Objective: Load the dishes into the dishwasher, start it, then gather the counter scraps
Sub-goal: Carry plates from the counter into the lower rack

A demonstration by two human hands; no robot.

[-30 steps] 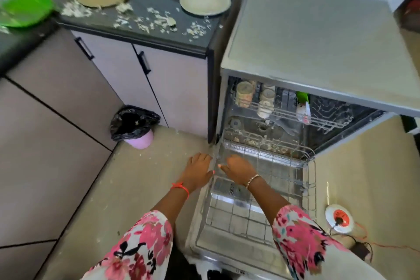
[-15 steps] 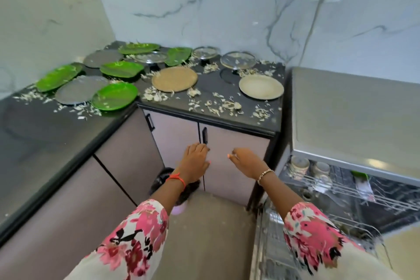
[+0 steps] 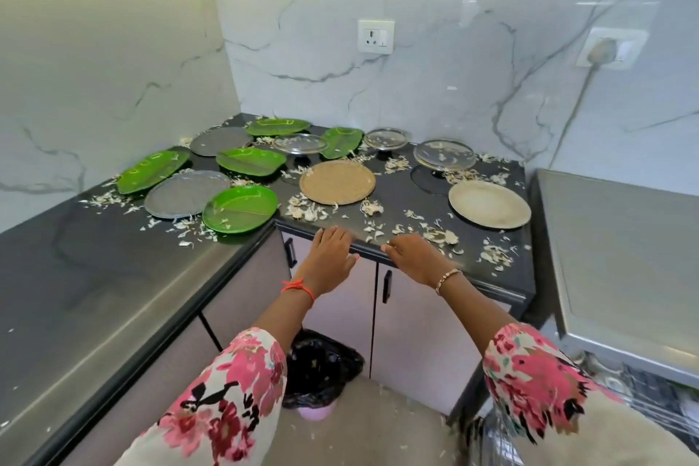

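Several plates lie on the dark corner counter [image 3: 94,276]: green leaf-shaped plates [image 3: 240,208], grey plates [image 3: 187,193], glass plates on feet [image 3: 444,153], a brown round plate [image 3: 337,182] and a cream plate [image 3: 490,203]. Pale scraps [image 3: 435,236] are scattered among them. My left hand [image 3: 331,257] and my right hand [image 3: 414,257] reach side by side over the counter's front edge, fingers straight, holding nothing. The dishwasher [image 3: 620,261] stands at the right; its racks show at the lower right corner.
A small bin with a black liner [image 3: 319,371] stands on the floor below the cabinet doors [image 3: 412,333]. A wall socket [image 3: 375,36] and a plugged-in cable [image 3: 605,49] are on the marble wall. Scraps also dot the floor.
My view has risen from the open dishwasher rack to the counter. Both hands left the lower rack and moved up to the counter's front edge.
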